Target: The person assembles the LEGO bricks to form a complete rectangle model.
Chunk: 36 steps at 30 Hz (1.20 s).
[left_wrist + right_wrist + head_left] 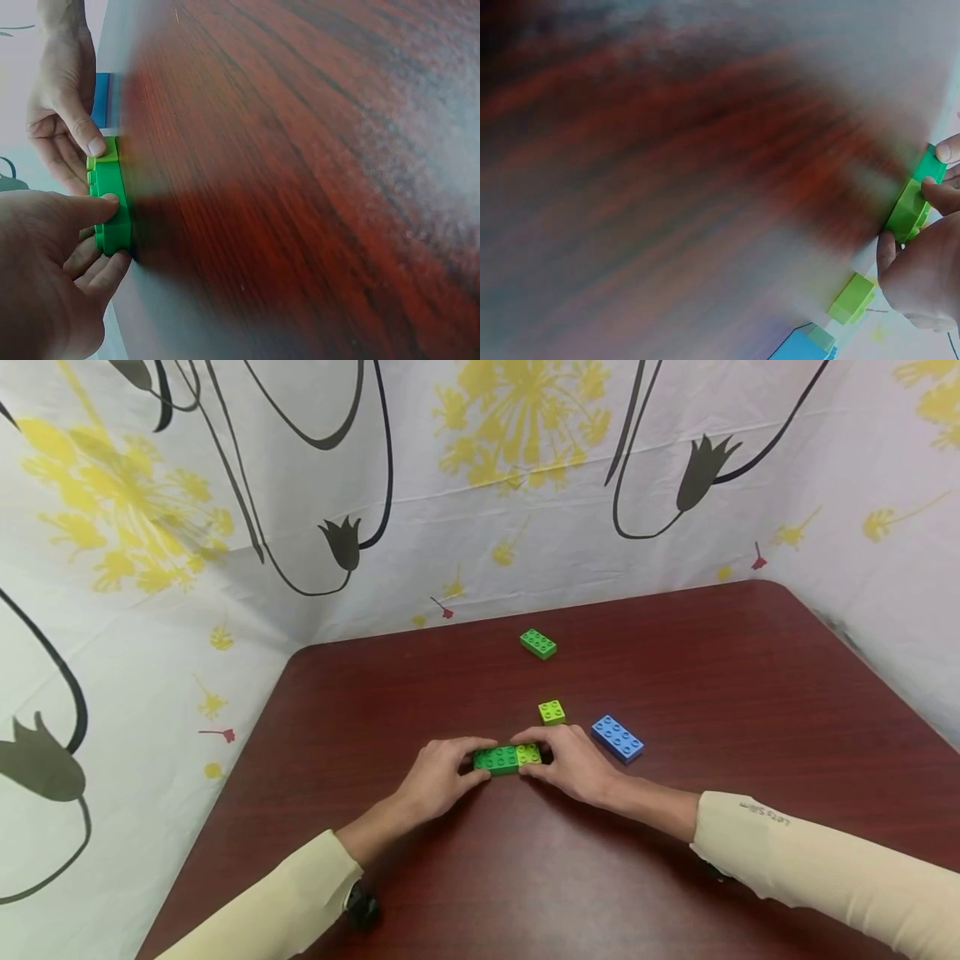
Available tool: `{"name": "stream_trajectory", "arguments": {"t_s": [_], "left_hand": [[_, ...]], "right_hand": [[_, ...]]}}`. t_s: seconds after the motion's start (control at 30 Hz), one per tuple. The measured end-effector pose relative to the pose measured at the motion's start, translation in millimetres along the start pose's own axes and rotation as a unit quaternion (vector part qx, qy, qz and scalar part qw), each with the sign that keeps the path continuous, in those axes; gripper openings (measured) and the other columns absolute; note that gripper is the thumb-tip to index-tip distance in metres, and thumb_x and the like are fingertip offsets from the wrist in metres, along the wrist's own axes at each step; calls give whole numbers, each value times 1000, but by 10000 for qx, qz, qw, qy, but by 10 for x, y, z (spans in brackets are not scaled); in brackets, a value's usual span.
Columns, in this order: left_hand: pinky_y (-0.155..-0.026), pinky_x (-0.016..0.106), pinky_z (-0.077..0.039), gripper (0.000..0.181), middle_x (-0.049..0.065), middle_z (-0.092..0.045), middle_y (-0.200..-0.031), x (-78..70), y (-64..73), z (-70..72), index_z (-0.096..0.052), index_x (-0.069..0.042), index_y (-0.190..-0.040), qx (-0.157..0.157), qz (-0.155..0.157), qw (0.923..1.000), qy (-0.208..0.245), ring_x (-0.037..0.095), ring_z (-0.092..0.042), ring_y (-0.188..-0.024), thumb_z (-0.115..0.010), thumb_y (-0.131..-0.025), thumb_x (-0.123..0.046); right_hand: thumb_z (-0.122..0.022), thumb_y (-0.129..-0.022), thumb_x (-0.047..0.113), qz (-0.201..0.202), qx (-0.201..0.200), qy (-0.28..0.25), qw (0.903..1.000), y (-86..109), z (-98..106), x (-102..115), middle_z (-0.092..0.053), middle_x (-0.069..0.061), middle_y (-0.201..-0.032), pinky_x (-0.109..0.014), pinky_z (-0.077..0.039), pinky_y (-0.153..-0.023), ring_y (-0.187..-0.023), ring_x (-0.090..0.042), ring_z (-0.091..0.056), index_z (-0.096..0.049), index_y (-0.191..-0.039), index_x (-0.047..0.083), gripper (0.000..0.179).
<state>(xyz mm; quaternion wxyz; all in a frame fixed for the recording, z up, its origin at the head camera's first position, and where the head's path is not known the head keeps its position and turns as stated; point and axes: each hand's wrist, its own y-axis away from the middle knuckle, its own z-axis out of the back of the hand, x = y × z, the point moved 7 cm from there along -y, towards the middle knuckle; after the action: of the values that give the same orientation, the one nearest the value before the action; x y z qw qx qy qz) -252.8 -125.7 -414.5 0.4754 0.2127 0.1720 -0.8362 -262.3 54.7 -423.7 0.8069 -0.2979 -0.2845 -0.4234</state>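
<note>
Left hand (pixel 439 777) opposite right hand (pixel 574 763)

We see two green bricks (pixel 496 760), two lime bricks (pixel 528 753), a blue brick (pixel 617 739), a red-brown tabletop (pixel 405 685) with dark streaks, cream sleeves (pixel 817 852), and white cloth (pixel 585 547) printed with yellow flowers (pixel 522 422) and grey tulips (pixel 700 477).
</note>
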Motion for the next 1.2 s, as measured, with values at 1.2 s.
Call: {"name": "stream_trajectory", "arguments": {"t_s": [1.2], "left_hand": [[-94, 38, -60, 49, 6, -70, -138, 6, 18, 5, -67, -10, -143, 56, 101, 9998, 168, 19, -73, -114, -82, -96, -14]], "right_hand": [[-87, -91, 13, -147, -296, -83, 9994, -28, 230, 162, -74, -14, -128, -43, -58, -83, -99, -29, -71, -69, -138, 4, 51]]}}
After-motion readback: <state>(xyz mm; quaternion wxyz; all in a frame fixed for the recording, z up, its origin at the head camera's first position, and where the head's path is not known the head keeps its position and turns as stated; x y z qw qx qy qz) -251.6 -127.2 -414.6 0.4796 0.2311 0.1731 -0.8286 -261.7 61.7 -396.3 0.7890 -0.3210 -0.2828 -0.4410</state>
